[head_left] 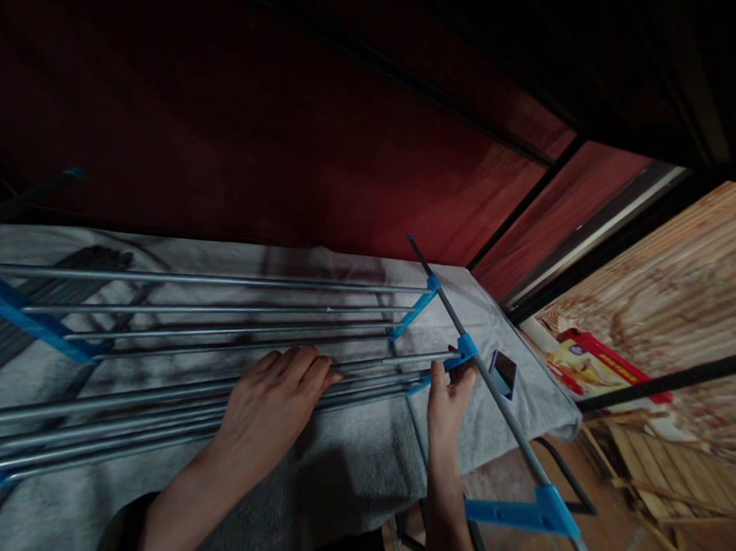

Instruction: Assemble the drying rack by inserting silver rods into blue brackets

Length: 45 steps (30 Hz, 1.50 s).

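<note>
A rack of grey metal tubes and blue plastic connectors lies across a bed-like surface. My left hand point(275, 394) is closed over the top tube point(152, 400) of the nearer row, close to its right part. At that row's right end, my right hand point(448, 407) pinches a blue connector point(466, 345), with its thumb in front and its fingers partly hidden behind. This connector sits on a long slanting pole point(508, 418). Behind my hands, a second row of tubes point(220, 281) runs between a left blue bracket point(38, 320) and a right blue bracket point(412, 309).
Another blue bracket point(509, 516) juts from the pole's lower part. Loose dark tubes point(90, 265) lie at the left on the grey cover point(358, 464). A phone point(503, 375) rests right of the pole. Beyond are a red-yellow box point(610, 362) and a slatted wooden piece point(672, 472).
</note>
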{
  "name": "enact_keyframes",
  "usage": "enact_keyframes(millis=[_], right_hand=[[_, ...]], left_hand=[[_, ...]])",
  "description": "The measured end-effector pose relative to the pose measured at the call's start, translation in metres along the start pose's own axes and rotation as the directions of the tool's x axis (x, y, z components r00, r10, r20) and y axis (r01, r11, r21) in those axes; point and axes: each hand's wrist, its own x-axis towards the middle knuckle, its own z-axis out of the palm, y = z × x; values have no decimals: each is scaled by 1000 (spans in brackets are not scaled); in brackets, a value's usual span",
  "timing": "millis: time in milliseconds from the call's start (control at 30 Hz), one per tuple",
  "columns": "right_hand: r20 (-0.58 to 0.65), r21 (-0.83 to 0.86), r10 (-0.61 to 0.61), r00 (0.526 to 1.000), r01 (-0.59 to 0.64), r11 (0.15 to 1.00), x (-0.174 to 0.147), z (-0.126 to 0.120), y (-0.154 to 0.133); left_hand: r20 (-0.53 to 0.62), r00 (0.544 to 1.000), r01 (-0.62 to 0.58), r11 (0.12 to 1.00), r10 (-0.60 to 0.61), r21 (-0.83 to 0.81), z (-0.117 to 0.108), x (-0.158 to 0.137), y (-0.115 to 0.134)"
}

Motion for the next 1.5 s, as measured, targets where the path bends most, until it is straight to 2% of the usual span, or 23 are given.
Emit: enact_keyframes(millis=[133, 433, 533, 633, 800, 933, 1233, 1500], right_hand=[[-33, -53, -18, 999, 17, 998, 1, 4, 0], [-84, -174, -49, 995, 34, 984, 6, 5, -3], [-68, -78, -9, 998, 4, 997, 8, 0, -3], [-38, 100, 35, 999, -31, 995, 14, -6, 0], [-56, 439, 159, 986, -118, 891, 31, -1, 4], [-80, 428, 211, 974, -157, 890, 38, 9, 1], [-71, 360, 197, 978, -159, 919, 34, 10, -1], [-87, 402, 239, 967, -185, 897, 36, 14, 0]], left_hand=[[-38, 999, -14, 1000, 14, -4, 1, 1, 0], [-41, 999, -22, 1000, 22, -1, 0, 0, -3], [-38, 999, -14, 1000, 13, -26, 1, -1, -4], [-23, 1000, 4, 998, -5, -60, 0, -1, -4], [-28, 999, -17, 999, 17, -27, 0, -3, -3], [-38, 999, -16, 1000, 15, -16, 0, -4, -3], [-27, 999, -24, 1000, 25, 12, -1, 0, -3], [-15, 1000, -18, 1000, 18, -5, -1, 0, -2]])
